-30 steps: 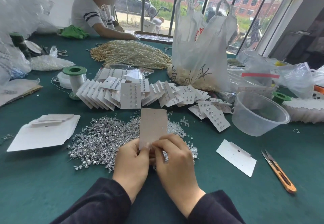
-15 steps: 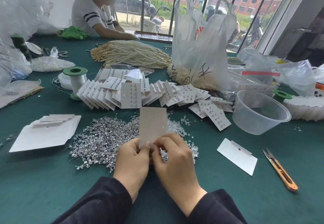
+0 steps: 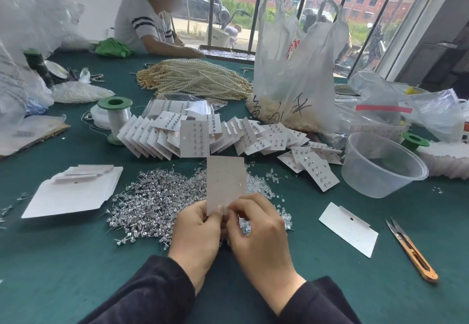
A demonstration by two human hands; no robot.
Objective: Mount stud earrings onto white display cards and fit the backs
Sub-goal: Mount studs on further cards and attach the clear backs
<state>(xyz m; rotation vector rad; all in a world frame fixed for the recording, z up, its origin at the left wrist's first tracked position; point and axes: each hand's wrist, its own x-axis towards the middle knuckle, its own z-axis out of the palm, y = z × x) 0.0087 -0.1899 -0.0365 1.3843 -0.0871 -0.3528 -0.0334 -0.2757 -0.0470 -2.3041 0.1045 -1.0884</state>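
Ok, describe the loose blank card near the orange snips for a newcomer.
Find the clear round plastic tub on the green felt table's right. Nearer the camera lies a flat white paper card, alone. Unlike the fanned cards beyond, it holds no studs.

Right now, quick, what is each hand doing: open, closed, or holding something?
Left hand: pinches the display card by its lower edge.
Right hand: pinches the same edge; anything smaller under its fingertips cannot be told.
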